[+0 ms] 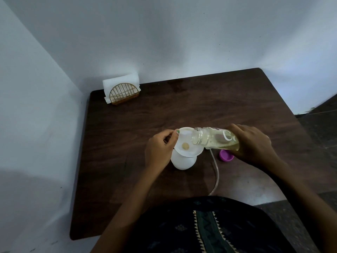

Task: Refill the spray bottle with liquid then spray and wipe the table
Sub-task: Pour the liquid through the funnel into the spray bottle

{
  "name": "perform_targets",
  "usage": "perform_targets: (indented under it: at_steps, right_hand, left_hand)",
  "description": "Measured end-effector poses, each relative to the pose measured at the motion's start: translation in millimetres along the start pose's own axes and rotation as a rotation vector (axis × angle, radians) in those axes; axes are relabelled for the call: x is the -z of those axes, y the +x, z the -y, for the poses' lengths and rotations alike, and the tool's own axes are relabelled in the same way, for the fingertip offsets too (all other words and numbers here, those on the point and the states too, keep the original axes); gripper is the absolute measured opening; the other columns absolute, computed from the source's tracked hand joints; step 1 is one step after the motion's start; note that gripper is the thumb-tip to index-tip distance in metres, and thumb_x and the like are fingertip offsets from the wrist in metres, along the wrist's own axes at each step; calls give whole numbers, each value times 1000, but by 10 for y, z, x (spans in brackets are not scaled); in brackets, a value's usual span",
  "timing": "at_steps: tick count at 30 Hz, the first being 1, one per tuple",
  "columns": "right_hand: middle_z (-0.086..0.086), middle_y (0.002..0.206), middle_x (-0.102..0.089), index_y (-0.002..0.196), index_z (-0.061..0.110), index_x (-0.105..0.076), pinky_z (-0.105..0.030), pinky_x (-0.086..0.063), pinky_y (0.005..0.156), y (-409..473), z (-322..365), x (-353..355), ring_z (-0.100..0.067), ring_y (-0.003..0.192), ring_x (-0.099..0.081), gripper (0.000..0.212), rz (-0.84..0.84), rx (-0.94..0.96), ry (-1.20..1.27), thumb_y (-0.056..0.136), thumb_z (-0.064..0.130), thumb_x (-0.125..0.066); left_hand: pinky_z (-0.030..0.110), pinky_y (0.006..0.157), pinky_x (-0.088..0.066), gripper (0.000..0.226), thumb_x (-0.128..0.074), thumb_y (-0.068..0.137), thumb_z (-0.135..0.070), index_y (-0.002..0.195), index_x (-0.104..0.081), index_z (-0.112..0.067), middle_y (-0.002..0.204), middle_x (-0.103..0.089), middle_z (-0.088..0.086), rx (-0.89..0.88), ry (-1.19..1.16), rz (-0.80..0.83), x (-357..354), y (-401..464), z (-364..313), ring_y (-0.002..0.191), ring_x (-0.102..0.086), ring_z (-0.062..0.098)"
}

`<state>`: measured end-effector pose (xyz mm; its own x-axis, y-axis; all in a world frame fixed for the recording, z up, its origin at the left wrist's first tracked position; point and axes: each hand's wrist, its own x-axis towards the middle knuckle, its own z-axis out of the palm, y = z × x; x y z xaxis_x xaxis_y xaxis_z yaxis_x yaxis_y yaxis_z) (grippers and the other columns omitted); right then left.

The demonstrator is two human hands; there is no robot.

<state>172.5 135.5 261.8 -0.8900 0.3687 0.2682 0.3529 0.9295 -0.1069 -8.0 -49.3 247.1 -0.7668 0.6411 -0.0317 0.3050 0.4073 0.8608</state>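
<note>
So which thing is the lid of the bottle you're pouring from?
Look at the dark wooden table, just under the right hand tipping the clear bottle. The lid is the little round purple cap lying there, the only purple thing among white and clear ones.

- A funnel (187,143) is seated in the spray bottle (183,161) at the centre of the tabletop (200,110).
- A refill bottle (215,138) is held tilted over the funnel from the right.
- A cap (226,155) lies right of the spray bottle.
- A napkin holder (124,93) stands at the far left corner.

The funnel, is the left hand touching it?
Touching. The head view shows the left hand with its fingertips pinching the rim of the white funnel, which sits on the white bottle.
</note>
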Motion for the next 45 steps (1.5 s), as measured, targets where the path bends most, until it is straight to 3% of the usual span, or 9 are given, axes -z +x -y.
perform_targets:
  at_steps: [5,11,21,45]
  right_hand:
    - [-5,74,-65,91,11,-62,-24,-28,55,-4,-3,3,-29,60,-62,53,-16,14,-14,47,17,-91]
    - [-5,76,-65,92,11,-62,-24,-30,56,-4,-8,-5,-30,62,-62,52,-10,15,-6,49,17,-90]
    - [-5,73,-64,90,11,-61,-25,-28,54,-8,-12,9,-29,59,-61,52,-25,24,-10,48,18,-91]
    - [-3,73,-65,91,12,-62,-22,-26,54,2,-37,-14,-26,58,-61,53,-6,14,-30,47,19,-92]
  left_hand:
    - [34,56,-45,22,-54,93,-36,92,-73,-23,70,-67,-2,9,2,-3,-4,1,7,64,-60,12]
    - [31,53,-41,23,-54,93,-36,91,-72,-24,68,-66,1,14,-2,1,-2,-8,-8,61,-58,12]
    - [38,57,-47,22,-54,93,-35,95,-73,-23,73,-69,0,18,-11,-2,-2,-10,-25,66,-62,15]
    - [26,52,-38,21,-54,93,-34,94,-73,-25,66,-65,-4,19,-21,-1,-16,6,2,56,-53,6]
